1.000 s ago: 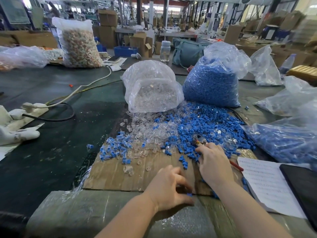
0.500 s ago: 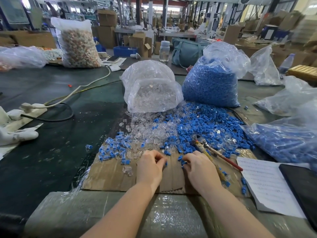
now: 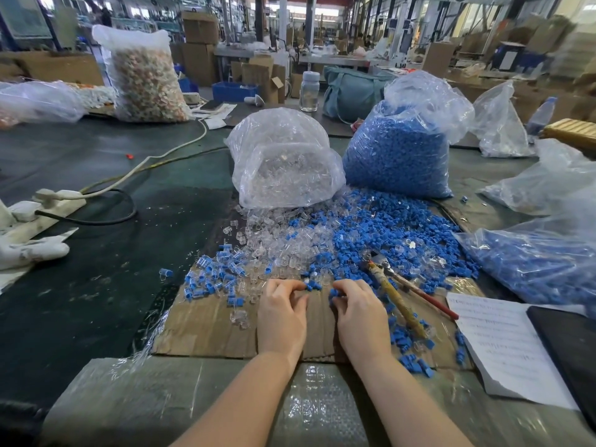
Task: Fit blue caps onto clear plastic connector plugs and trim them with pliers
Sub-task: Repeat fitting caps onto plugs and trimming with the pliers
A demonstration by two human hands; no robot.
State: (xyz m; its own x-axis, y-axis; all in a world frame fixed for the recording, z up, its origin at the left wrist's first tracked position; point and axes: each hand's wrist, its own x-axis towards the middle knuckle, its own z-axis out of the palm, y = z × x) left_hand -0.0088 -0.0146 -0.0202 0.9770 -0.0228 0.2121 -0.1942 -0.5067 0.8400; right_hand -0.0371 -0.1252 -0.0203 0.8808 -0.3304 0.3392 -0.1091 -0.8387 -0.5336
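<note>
My left hand (image 3: pixel 282 312) and my right hand (image 3: pixel 358 314) rest side by side on the cardboard sheet (image 3: pixel 206 330), fingers curled at the near edge of the parts heap. The right fingertips pinch a blue cap (image 3: pixel 333 292). Whether the left fingertips hold anything is hidden. Loose blue caps (image 3: pixel 390 233) and clear plugs (image 3: pixel 283 237) spread out just beyond the hands. A cluster of capped plugs (image 3: pixel 209 279) lies to the left. The pliers (image 3: pixel 395 296), with worn yellow and red handles, lie free just right of my right hand.
A bag of clear plugs (image 3: pixel 283 159) and a bag of blue caps (image 3: pixel 398 150) stand behind the heap. Another bag of blue parts (image 3: pixel 545 262), a printed sheet (image 3: pixel 503 346) and a dark pad (image 3: pixel 571 346) sit at right. A power strip (image 3: pixel 48 208) with cables lies left.
My right hand has come off the pliers, which now lie free. My left hand has moved forward from the front edge to the heap; both hands now work at its near edge.
</note>
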